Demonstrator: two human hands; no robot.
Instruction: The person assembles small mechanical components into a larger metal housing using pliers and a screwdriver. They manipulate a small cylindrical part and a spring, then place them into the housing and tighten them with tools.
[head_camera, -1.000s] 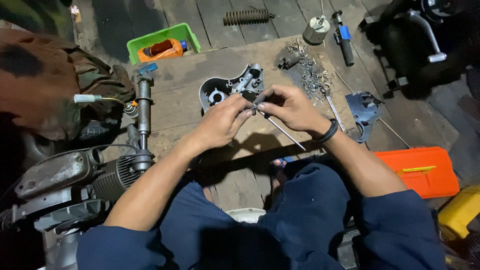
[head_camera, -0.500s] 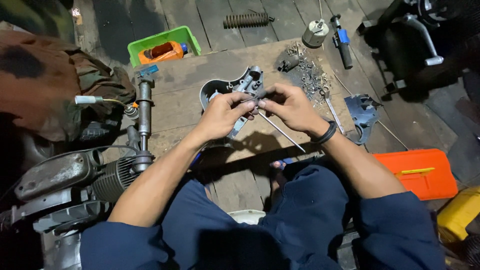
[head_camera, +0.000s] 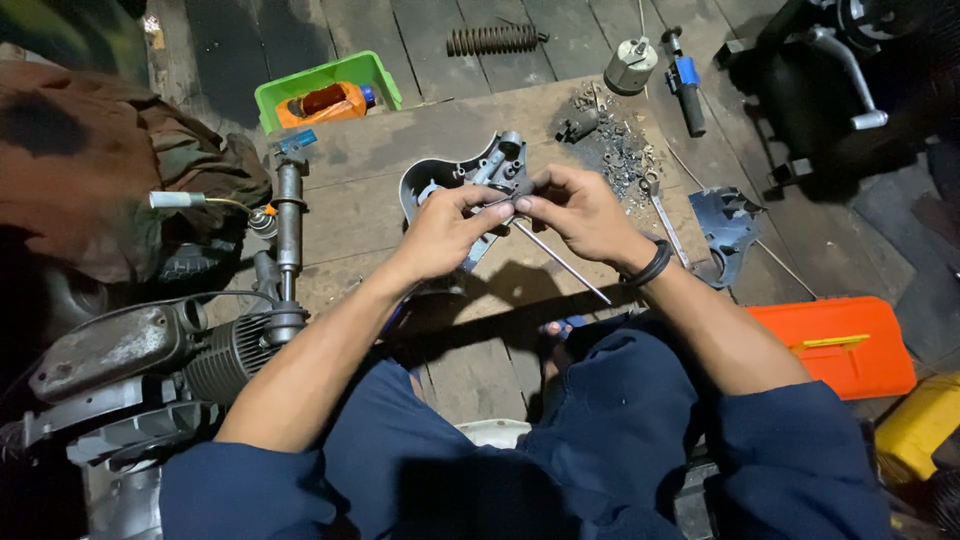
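A thin metal rod (head_camera: 560, 262) slants down from the fingertips, above the wooden bench (head_camera: 390, 160). The right hand (head_camera: 580, 210) pinches its upper end; the left hand (head_camera: 445, 228) meets it there, grip pressed together on a small part, over the grey metal casing (head_camera: 455, 178). Since a second ago, both hands have barely shifted.

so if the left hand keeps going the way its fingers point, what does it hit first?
The left hand points up-right toward the right hand. It would probably meet those fingertips and the small part pinched between them first, with the grey casing just behind. Depth is unclear.
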